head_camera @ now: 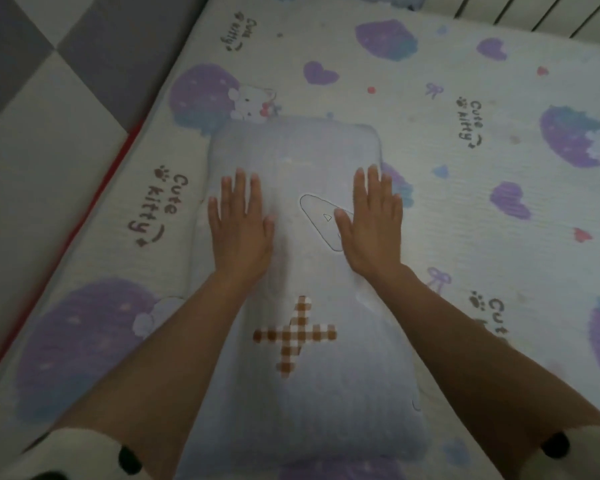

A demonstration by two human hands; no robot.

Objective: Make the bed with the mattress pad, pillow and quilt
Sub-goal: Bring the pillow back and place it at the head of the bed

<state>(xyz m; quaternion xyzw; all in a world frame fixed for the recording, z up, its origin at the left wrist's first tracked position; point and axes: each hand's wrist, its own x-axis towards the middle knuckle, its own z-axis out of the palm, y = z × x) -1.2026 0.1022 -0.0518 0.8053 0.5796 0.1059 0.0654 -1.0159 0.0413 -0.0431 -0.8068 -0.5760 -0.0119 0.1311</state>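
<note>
Flatly, left hand (241, 226) and right hand (371, 225) press pillow (326, 150) on "Cute kitty" mattress pad (465, 220).

— What lies out past the left hand (239, 223)?

— The floor (49, 133), well off to the left of that hand and on beyond its fingertips. It is covered in big square tiles, dark grey and off-white, set like a checkerboard.

— Anything along the tiles' border?

— A thin red strip (118, 161) runs on a slant along the side of the tiles nearer the left hand and touches the pale ones. I cannot tell what it is.

— And on the side of the right hand (371, 226)?

— Far beyond it and off to its right there is a row of white slats (551, 15) with dark gaps between them. It could be a radiator or a rail; I cannot tell which.
</note>
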